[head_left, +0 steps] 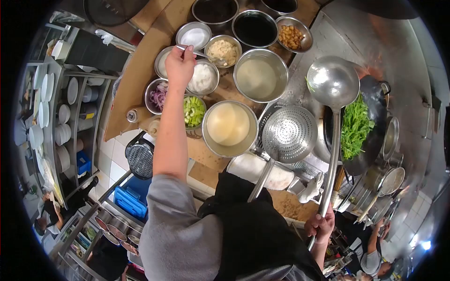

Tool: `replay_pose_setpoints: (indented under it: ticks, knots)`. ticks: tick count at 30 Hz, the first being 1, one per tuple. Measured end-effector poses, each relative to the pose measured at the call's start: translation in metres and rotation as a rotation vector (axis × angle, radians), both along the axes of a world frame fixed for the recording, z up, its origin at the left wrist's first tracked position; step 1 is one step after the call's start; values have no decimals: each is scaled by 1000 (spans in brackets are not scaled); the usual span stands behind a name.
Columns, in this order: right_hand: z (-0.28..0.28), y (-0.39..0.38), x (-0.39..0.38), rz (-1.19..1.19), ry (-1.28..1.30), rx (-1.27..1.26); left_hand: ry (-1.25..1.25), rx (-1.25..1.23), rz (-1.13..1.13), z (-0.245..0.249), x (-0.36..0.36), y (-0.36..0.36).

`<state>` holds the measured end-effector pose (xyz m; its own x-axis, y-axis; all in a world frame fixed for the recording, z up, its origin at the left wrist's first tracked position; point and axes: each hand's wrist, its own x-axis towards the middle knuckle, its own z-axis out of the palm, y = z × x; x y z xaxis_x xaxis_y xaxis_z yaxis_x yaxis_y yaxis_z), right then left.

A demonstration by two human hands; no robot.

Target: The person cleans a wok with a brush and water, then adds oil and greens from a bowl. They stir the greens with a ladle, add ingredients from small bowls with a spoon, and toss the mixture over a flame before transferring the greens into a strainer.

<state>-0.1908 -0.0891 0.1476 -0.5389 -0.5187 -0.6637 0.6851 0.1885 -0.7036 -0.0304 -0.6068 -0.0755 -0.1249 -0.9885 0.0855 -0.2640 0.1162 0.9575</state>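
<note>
Ladle reaching forward on the right, spoon far to the left

Pinching a spoon (pixel 200 54) in the closed left hand (pixel 183 68), out over the worktop (pixel 124 110), aslant rightward above a bowl (pixel 224 37) of beige mince; contact unclear. Gripping a ladle (pixel 333 89) near the handle's end with the curled right hand (pixel 321 226), pointing lengthwise forward, beside the wok (pixel 375 152) of greens (pixel 357 129). Nearer the wok with ladle than spoon.
</note>
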Motion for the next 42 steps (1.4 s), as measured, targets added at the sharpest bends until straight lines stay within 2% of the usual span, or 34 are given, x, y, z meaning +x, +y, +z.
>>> replay_pose_setpoints:
  ticks: [5, 9, 12, 15, 18, 21, 22, 23, 25, 26, 27, 33, 35, 38, 42]
  knots:
    - [2, -7, 1, 24, -7, -11, -3, 75, -5, -5, -5, -2]
    - [8, -14, 1, 57, -27, -13, 122, 255, 132, -8, -3, -9]
    - [18, -34, 0, 109, -26, 17, 240, 259, 151, 14, -4, -15]
    - [30, -63, -6, 180, -20, 68, 363, 274, 63, 66, -13, -14]
    - [35, -95, -8, 252, -85, 22, 443, 199, -74, 134, -36, 2]
    - [39, -119, -9, 247, -200, -20, 250, -211, -59, 156, -50, 6]
    - [37, -122, -11, 239, -252, -51, 181, -264, 41, 154, -44, 0]
    - [35, -124, -11, 232, -307, -84, 165, -231, 26, 142, -34, -11]
    - [34, -121, -12, 193, -364, -103, 119, -163, 1, 94, -10, -30]
    - [34, -120, -12, 195, -366, -136, 96, -233, -9, 69, -5, -32]
    - [35, -118, -12, 194, -365, -168, -42, -275, -3, 48, 2, -33]
    - [32, -103, -13, 136, -368, -203, -124, -333, -48, 23, 10, -13]
    - [33, -102, -11, 119, -361, -203, -177, -362, -71, 31, 8, -9]
    - [31, -98, -9, 111, -355, -205, -244, -414, -166, 44, 0, -5]
    - [32, -93, -7, 110, -354, -207, -301, -614, -362, 53, -16, -13]
